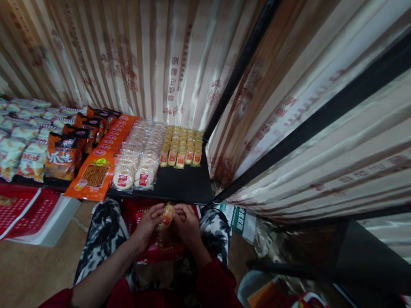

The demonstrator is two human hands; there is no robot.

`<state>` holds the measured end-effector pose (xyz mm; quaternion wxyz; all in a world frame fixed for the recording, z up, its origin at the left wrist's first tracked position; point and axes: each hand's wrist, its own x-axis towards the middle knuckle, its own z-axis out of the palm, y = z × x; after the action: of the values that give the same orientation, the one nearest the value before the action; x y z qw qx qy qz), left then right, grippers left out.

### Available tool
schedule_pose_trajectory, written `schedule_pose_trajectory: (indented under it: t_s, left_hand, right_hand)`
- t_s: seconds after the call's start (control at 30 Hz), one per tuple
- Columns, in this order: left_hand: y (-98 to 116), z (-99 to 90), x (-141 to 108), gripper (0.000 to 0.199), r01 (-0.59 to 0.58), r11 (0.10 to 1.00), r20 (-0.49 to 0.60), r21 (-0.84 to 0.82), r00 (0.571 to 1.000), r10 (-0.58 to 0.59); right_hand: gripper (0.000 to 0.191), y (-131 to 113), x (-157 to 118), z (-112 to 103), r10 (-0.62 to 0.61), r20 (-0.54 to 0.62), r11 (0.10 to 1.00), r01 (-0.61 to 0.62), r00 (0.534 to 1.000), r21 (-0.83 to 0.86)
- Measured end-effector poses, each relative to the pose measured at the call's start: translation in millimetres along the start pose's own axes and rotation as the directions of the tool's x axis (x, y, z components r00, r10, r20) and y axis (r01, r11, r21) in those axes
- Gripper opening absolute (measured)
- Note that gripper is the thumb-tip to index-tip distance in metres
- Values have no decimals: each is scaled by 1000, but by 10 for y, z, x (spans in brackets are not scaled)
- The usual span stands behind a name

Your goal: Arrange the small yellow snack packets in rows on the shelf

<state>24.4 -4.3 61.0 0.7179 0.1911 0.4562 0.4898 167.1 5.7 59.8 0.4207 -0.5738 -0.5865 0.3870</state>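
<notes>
- The left hand (147, 225) holds a small yellow packet (166, 218), its fingers closed on the packet's left side.
- The right hand (188, 226) has its fingers drawn narrow at the packet's right edge; whether they pinch it, I cannot tell.
- The small yellow packet is between the two hands, above the lap and just in front of the black bench (181, 185), with a red and orange label facing up.
- Under the hands, between knees in black-and-white patterned trousers (107, 234), is a red basket (163, 254), partly hidden.
- At the bench's right end stand rows of similar yellow packets (182, 146).
- Left of them lie wrapped round crackers (123, 177) in two columns.
- Next come overlapping orange bags (91, 177), the nearest jutting over the bench's front edge.
- Further left are orange-and-black bags (61, 158), then rows of pale bags (8, 154).
- Below the bench at left, a red crate (35, 209) is near a white box (54, 228).
- Pleated, printed curtains (148, 39) hang behind.
</notes>
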Motion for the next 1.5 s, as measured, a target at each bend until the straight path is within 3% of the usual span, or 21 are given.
schedule_pose_trajectory:
  t_s: [0.27,0.5,0.67,0.8,1.03,1.17,1.3,1.5]
  left_hand:
    - [30,107,100,48,-116,993,39,32,993,115]
    - [77,242,179,47,-192,980,44,51,981,190]
    - [67,309,255,44,-197,979,38,61,980,195]
    - [55,356,333,40,-221,974,35,58,975,219]
    - [149,494,421,33,-323,925,24,198,945,325]
    - [241,596,452,34,-382,846,-37,372,905,425]
    - [291,669,514,36,-378,831,-49,409,900,434]
    - [234,713,706,43,-393,806,-21,442,894,447]
  right_hand:
    - [27,87,76,34,102,-149,992,-89,984,87]
    - [27,29,113,-51,94,-137,994,-101,986,-47]
    - [23,-20,120,-75,103,-67,991,-108,992,-82]
    - [25,-82,147,-86,89,-120,991,-100,989,-90]
    - [24,-163,269,-116,78,-143,997,-80,987,-10]
    - [27,-138,386,-147,55,-205,993,-76,977,-96]
    - [29,-69,505,-180,43,-251,988,-77,967,-131]
    - [31,54,693,-174,109,-257,994,-99,960,49]
